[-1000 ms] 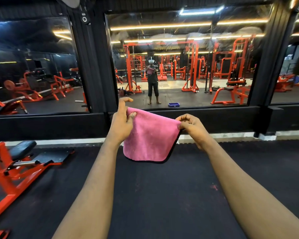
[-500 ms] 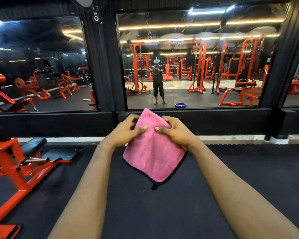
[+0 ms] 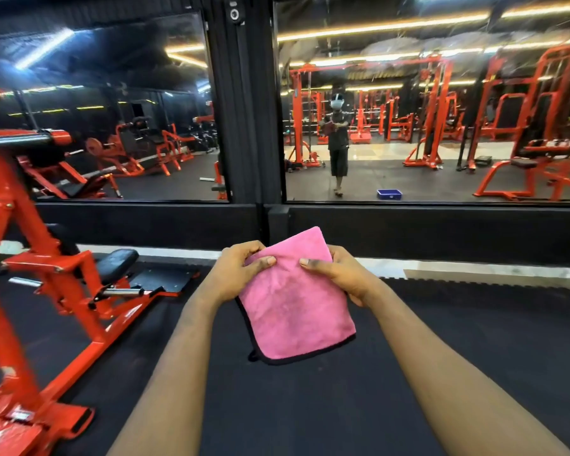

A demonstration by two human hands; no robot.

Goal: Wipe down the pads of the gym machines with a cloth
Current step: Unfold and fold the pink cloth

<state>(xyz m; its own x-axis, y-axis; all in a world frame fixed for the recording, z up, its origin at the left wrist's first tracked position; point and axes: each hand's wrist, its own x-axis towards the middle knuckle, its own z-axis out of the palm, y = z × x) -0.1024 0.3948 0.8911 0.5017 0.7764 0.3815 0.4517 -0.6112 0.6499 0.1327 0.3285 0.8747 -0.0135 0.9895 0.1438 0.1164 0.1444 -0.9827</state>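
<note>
A pink cloth with a dark hem (image 3: 293, 304) hangs folded in front of me at chest height. My left hand (image 3: 236, 274) pinches its upper left edge between thumb and fingers. My right hand (image 3: 339, 274) grips the upper right edge, thumb on the front face. To my left stands an orange-red gym machine (image 3: 46, 278) with a black seat pad (image 3: 116, 261) beside a black footplate (image 3: 163, 278). Both hands are well to the right of that pad.
Wall mirrors (image 3: 425, 126) run along the far side above a black ledge (image 3: 408, 232) and reflect more orange machines, a blue tray and a standing person. Black rubber flooring (image 3: 474, 340) lies below and to the right of my arms.
The cloth went from spread out between my hands to folded in half, with my hands now close together. The view has swung left, bringing the orange machine closer.
</note>
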